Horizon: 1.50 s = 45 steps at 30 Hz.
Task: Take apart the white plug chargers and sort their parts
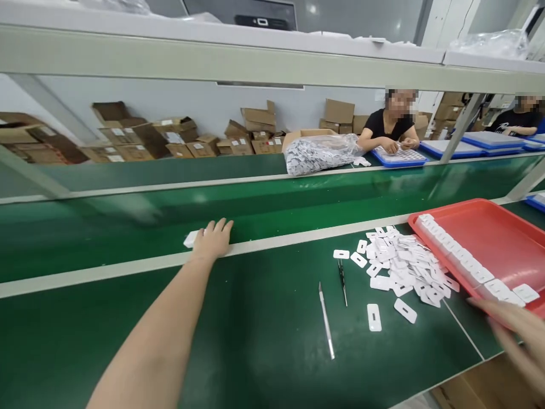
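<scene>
My left hand point(212, 241) reaches over the far strip of the green bench, palm down with fingers stretched and apart. A small white block point(192, 239) lies against its left side, partly hidden by the hand. Blurred at the lower right, my right hand point(517, 326) has its fingers extended at the near rim of a red tray point(502, 227). In that tray, white pieces point(457, 250) stand in a row along the left wall. Beside it lies a heap of flat white slotted plates point(402, 258). Tweezers point(342, 282) and a craft knife point(326, 324) rest on the bench.
A pale rail point(264, 245) divides the bench lengthwise. Across it, a bag of white pieces point(319, 156) lies near a co-worker point(392, 128) handling pieces over a blue tray point(399, 158). Another person sits at far right. Cardboard boxes point(131, 142) line the wall; a shelf point(238, 54) runs overhead.
</scene>
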Available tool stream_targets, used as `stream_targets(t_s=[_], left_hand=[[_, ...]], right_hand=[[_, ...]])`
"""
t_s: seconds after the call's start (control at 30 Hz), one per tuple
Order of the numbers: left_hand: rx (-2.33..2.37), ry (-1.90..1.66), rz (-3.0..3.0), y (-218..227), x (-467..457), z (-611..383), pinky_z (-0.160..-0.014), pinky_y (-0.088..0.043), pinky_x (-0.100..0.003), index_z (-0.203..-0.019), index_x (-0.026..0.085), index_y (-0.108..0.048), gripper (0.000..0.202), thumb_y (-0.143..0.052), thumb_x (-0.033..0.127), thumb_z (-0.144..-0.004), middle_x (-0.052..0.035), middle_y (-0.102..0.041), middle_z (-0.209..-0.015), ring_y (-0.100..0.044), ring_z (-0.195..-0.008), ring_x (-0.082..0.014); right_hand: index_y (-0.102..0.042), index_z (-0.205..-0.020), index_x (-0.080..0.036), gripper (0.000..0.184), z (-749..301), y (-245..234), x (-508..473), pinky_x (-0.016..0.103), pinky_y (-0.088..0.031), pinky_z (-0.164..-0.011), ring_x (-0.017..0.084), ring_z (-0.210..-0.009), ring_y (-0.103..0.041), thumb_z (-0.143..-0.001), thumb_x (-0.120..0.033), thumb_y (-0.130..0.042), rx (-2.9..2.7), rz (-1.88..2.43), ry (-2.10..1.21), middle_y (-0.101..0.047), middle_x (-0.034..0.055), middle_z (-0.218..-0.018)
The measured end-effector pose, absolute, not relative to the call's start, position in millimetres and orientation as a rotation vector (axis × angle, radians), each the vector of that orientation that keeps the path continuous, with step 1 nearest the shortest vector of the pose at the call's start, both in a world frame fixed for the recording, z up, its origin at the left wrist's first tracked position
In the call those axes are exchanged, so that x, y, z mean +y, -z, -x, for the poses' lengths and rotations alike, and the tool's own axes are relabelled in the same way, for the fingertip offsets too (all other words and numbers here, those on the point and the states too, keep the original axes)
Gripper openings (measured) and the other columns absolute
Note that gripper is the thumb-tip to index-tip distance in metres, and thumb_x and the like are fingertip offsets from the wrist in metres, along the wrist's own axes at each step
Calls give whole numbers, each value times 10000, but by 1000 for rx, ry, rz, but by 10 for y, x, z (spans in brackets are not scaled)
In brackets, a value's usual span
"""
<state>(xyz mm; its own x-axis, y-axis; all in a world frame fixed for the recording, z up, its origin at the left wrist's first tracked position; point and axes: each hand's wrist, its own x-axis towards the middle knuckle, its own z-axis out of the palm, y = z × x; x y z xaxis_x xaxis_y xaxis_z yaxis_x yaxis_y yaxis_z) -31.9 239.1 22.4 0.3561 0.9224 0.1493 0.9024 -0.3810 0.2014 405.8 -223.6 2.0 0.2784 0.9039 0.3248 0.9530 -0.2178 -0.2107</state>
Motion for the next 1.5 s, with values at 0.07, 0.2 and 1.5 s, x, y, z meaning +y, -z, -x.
stream_targets(t_s=[0.07, 0.2, 1.5], left_hand=[[1711, -311, -2489, -153, 2506, 392, -1065, -263, -571, -1235, 27, -495, 348, -426, 146, -916, -210, -480, -1342, -372, -1312, -338], [1765, -360, -2430, -19, 2589, 492, -1057, -288, -600, -1213, 129, -523, 334, -536, 260, -906, -134, -489, -1329, -394, -1291, -311], [430, -653, -1123, 85, -331, -389, -438, -493, -212, -1344, 271, -410, 632, -674, 344, -774, -115, -593, -1091, -623, -569, -129]], right_hand=[[-569, -1211, -317, 323, -3557, 4, -1996, 432, -537, -903, 260, -1097, -603, -917, -296, -437, -1880, 2130, 16, -609, 58, -1233], [-525, -1290, -262, 368, -2949, 39, -1411, 470, -484, -969, 271, -1194, -528, -934, -305, -441, -2041, 2037, -191, -554, 72, -1317], [-589, -950, -254, 225, -2831, -78, -1379, 320, -507, -689, 181, -782, -588, -967, -325, -376, -1767, 1554, -899, -576, 70, -946]])
